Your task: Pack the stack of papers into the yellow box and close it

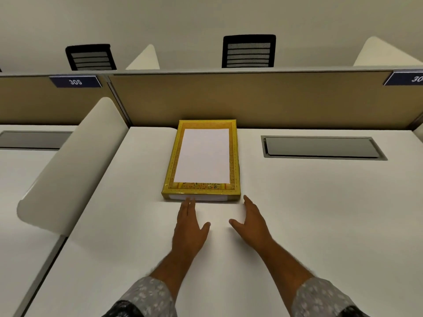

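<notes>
A flat yellow box point(234, 165) with a patterned border lies on the white desk point(297, 213), its far end against the tan partition. A white sheet of paper point(202, 155) rests on top of it. A white edge shows at the box's near side. My left hand point(188, 227) is flat over the desk, fingers together, fingertips touching the box's near edge. To its right, my right hand point(250, 221) is spread, its fingertips just short of the box's near right corner. Neither hand holds anything.
A tan partition point(274, 99) runs along the desk's back. A grey cable hatch point(320, 147) sits in the desk at the right. A curved white divider point(68, 168) stands at the left. Two black chairs point(249, 51) are beyond the partition.
</notes>
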